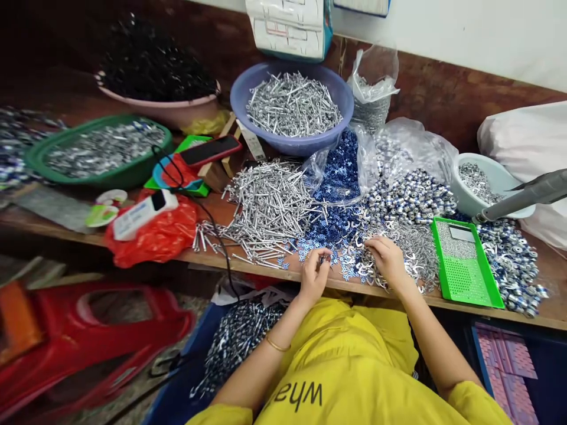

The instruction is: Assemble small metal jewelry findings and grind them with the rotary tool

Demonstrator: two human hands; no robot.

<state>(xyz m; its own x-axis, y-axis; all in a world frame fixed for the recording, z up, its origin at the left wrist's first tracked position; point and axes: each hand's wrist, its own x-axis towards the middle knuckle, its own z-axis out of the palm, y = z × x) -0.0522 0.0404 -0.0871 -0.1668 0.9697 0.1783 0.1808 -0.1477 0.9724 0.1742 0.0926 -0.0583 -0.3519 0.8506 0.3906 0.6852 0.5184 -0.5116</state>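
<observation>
My left hand [315, 273] is at the bench's front edge with its fingers curled together; whatever is in them is too small to make out. Beside it lie small blue three-armed pieces [334, 221]. My right hand [386, 258] reaches down with thumb and fingers pinched over white and silver curved clips [367, 268]; its fingertips hide what they touch. Left of my hands spreads a heap of silver metal pins [274, 206]. Behind the right hand are blue-and-silver cylinders [410, 195], and thin metal bits [419, 248] lie beside it.
A green tray [472, 277] of tiny parts and a pale bowl [522, 203] stand right, near a grey tool arm [527, 195]. A purple basin [292, 141] of pins stands behind. Left are a green basin [101, 171], a red bag [177, 236] and a cable [221, 236].
</observation>
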